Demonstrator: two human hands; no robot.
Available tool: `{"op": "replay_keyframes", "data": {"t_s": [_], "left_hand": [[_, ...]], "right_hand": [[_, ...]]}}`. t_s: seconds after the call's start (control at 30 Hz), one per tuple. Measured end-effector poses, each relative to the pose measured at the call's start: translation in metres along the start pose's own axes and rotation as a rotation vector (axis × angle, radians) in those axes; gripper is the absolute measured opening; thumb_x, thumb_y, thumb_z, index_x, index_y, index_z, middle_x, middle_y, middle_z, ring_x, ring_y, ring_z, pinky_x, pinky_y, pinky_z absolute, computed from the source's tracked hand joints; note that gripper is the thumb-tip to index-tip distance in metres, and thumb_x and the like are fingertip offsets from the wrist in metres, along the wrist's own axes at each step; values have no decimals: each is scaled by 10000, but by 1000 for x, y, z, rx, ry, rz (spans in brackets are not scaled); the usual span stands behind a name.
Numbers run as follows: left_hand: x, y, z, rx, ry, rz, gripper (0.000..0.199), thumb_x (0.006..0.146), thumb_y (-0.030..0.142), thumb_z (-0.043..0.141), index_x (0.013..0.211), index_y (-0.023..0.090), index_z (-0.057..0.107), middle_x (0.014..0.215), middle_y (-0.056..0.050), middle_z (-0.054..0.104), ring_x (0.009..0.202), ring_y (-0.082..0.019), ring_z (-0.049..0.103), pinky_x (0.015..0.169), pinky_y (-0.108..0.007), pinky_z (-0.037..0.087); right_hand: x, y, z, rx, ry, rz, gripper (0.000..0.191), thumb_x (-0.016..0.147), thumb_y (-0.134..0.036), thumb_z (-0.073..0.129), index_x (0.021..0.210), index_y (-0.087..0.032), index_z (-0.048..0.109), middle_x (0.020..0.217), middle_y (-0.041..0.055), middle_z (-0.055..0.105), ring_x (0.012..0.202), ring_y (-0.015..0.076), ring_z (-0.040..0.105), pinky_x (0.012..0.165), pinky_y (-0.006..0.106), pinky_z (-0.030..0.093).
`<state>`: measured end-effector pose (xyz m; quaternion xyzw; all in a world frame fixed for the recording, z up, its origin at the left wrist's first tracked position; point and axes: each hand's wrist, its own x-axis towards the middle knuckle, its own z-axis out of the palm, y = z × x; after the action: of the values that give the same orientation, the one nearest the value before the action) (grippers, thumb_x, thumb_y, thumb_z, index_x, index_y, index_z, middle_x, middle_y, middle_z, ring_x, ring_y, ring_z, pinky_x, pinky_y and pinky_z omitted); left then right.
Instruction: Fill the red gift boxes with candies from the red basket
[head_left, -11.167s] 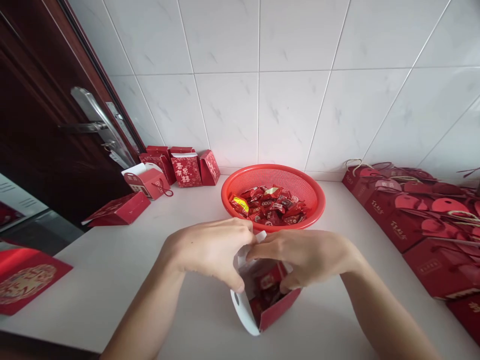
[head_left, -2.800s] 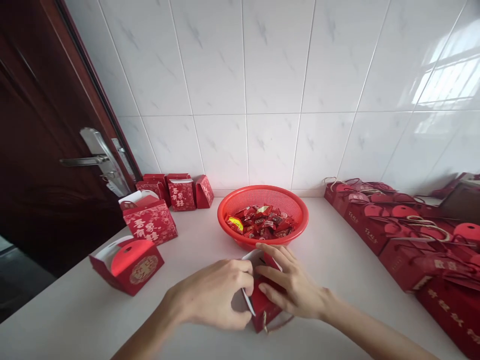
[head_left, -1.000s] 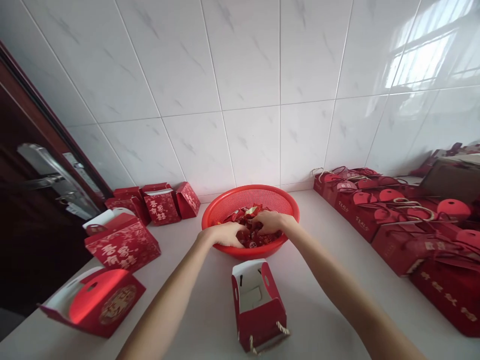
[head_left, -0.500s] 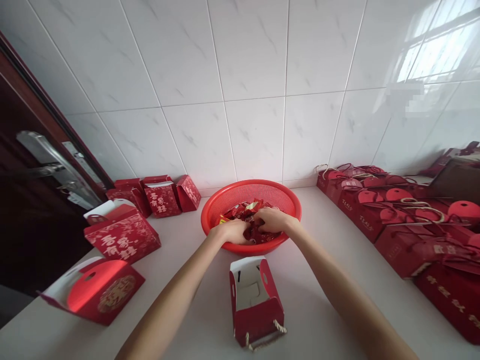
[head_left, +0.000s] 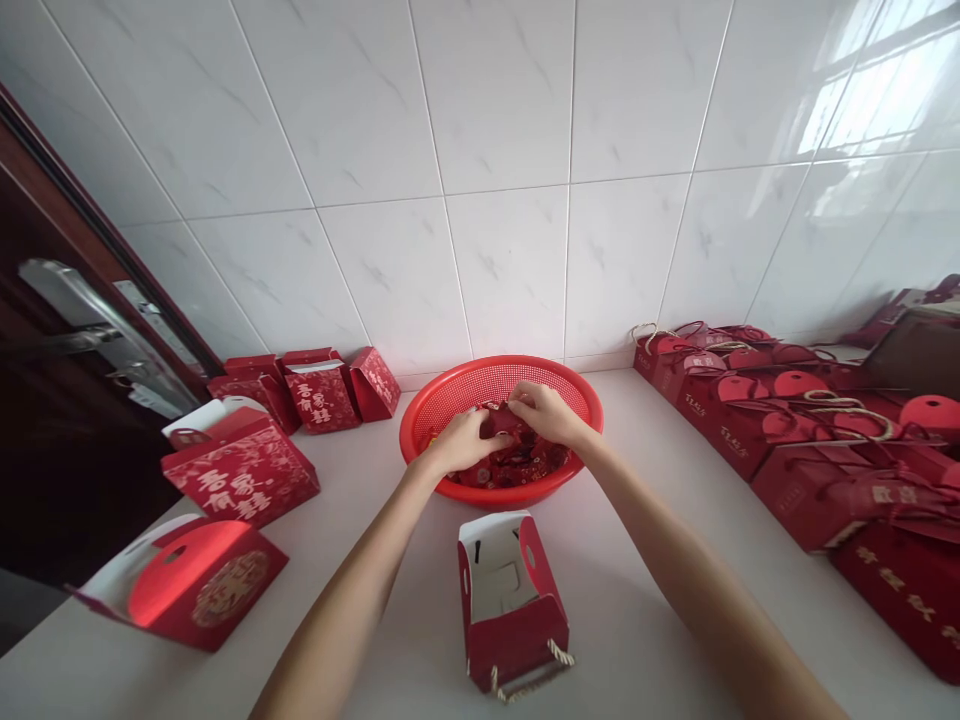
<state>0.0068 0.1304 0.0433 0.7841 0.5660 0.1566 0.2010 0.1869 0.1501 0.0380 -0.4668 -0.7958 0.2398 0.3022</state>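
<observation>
A red plastic basket point(head_left: 420, 405) with a mesh wall stands against the tiled wall, with red wrapped sweets point(head_left: 517, 468) heaped in its bottom. My left hand point(head_left: 465, 440) is inside the rim, thumb and fingers closed around a red wrapped packet point(head_left: 495, 422). Beside it, my right hand point(head_left: 545, 412) pinches the upper right part of the same packet; its fingertips are partly hidden. Nearer to me, between my forearms, lies an open red gift box point(head_left: 517, 640), its white inside showing nothing in it and a twisted cord handle at its front.
Several red gift boxes point(head_left: 244, 475) stand at the left, some with raised flaps. Along the right are rows of closed red boxes point(head_left: 727, 430) with cord handles. A dark door with a metal handle point(head_left: 97, 310) is at the far left. White counter point(head_left: 622, 560) lies underneath.
Both hands have risen from deep among the sweets and come closer together, now with a red packet between them. The open box and the basket stay in place.
</observation>
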Motion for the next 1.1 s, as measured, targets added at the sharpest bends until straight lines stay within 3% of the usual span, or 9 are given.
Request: {"op": "replay_keyframes", "data": {"t_s": [0.17, 0.33, 0.5, 0.63, 0.7, 0.8, 0.9, 1.0, 1.1], "left_hand": [[0, -6, 3, -259, 173, 2, 410, 695, 562, 754, 836, 181, 699, 826, -42, 756, 808, -252, 686, 664, -295, 478], [-1, -7, 3, -317, 286, -20, 403, 706, 572, 735, 711, 172, 688, 719, -38, 730, 754, -247, 679, 606, -279, 434], [0, -9, 3, -39, 410, -193, 214, 772, 388, 725, 846, 193, 679, 862, -68, 738, 866, -265, 682, 673, -296, 469], [1, -12, 4, 79, 540, -119, 302, 789, 218, 689, 1087, 188, 660, 1165, -116, 697, 1092, -275, 642, 892, -350, 503], [1, -12, 6, 50, 467, -27, 219, 825, 202, 637, 1038, 195, 687, 1130, -98, 711, 1047, -255, 663, 911, -342, 505], [0, -11, 9, 0, 113, 127, 160, 851, 217, 599, 939, 223, 732, 994, -54, 753, 947, -233, 697, 844, -302, 519], [-1, -11, 12, 87, -170, 231, 158, 793, 243, 670, 918, 250, 767, 1095, -61, 747, 1063, -264, 671, 910, -314, 496], [-1, -13, 15, 154, -166, 190, 197, 736, 211, 697, 906, 251, 787, 1141, -88, 736, 1117, -303, 643, 917, -333, 487], [-1, -14, 16, 112, -181, 185, 207, 725, 147, 662, 846, 250, 795, 936, -64, 779, 933, -267, 699, 787, -297, 506]], "right_hand": [[-4, 1, -4, 431, 25, 41, 272, 911, -418, 538, 790, -181, 597, 671, -7, 606, 637, 137, 573, 607, 253, 445], [-2, 9, -4, 644, -56, -8, 144, 767, -281, 693, 866, -177, 691, 791, 25, 702, 681, 148, 638, 663, 277, 516], [0, 14, -3, 639, 42, 48, 97, 738, -172, 650, 808, -171, 717, 727, 34, 712, 618, 148, 630, 591, 273, 522], [1, 15, 1, 450, 41, 48, 116, 746, -126, 620, 772, -172, 724, 736, 34, 721, 662, 159, 647, 640, 283, 522], [1, 14, 4, 313, 4, 23, 138, 751, -106, 609, 765, -180, 724, 751, 28, 724, 696, 160, 651, 656, 273, 504], [0, 13, 7, 118, -25, -9, 167, 759, -87, 581, 726, -192, 707, 734, 10, 709, 675, 142, 623, 622, 249, 455], [-1, 13, 9, -9, -12, 14, 173, 766, -82, 568, 720, -196, 689, 716, 6, 695, 650, 139, 594, 602, 250, 419], [0, 15, 11, -46, -8, 14, 160, 773, -94, 581, 737, -205, 691, 750, 16, 707, 684, 157, 607, 623, 263, 425], [1, 18, 14, -45, -5, -6, 141, 787, -125, 604, 755, -219, 704, 773, 21, 718, 722, 171, 624, 649, 270, 440]]}}
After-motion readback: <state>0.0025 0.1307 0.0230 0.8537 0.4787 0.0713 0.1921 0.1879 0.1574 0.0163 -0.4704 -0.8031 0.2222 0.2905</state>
